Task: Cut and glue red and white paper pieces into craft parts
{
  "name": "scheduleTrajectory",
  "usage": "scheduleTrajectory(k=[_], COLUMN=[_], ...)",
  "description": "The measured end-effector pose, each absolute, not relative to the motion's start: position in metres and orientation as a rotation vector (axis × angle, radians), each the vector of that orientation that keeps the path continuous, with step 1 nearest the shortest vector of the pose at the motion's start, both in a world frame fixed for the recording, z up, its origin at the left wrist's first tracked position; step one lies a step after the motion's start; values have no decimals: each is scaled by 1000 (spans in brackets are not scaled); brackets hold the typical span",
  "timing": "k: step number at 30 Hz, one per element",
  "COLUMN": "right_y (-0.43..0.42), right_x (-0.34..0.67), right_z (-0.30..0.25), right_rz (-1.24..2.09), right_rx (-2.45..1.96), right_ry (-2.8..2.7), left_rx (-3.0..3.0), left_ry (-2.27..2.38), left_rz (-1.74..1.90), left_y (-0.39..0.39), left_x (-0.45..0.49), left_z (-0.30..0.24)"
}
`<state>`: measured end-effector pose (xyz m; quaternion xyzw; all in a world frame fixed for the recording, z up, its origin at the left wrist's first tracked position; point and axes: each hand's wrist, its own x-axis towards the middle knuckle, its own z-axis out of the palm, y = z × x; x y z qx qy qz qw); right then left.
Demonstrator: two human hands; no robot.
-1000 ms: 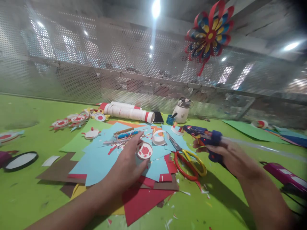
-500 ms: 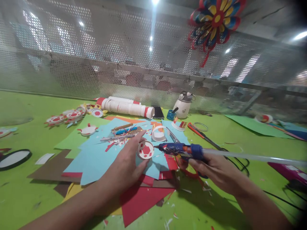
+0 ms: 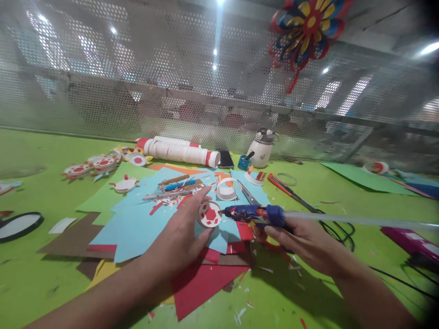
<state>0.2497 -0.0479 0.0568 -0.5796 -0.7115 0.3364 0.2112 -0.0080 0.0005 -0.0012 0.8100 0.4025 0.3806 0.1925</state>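
Observation:
My left hand (image 3: 178, 237) pinches a small white paper cup (image 3: 209, 214) whose bottom, patterned with red pieces, faces me. My right hand (image 3: 302, 242) grips a blue glue gun (image 3: 255, 214) with a clear glue stick (image 3: 346, 220) trailing off to the right. The gun's nozzle points left and touches the cup's right edge. Both hands hover over a pile of coloured paper sheets (image 3: 144, 224) in blue, red, brown and green on the green table (image 3: 41, 274).
Red-handled scissors (image 3: 270, 244) lie partly under my right hand. A stack of white cups (image 3: 178, 154) lies on its side at the back, beside a white bottle (image 3: 261, 152). Finished cup decorations (image 3: 92, 165) sit at left. A perforated metal screen (image 3: 137, 91) bears a paper flower (image 3: 302, 34).
My right hand swung the glue gun leftward from beside the scissors until its nozzle met the cup. The left hand kept its hold on the cup, barely moving.

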Motion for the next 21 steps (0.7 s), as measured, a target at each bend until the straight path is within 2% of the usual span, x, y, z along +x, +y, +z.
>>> scheduleTrajectory(k=[21], right_y=[-49], right_x=[247], right_z=[60], right_rz=[827], right_rx=[-1557], right_ry=[-2095], left_rx=[2301], left_ry=[1167], left_rz=[1081], left_y=[1], left_x=[-8], left_z=[-4])
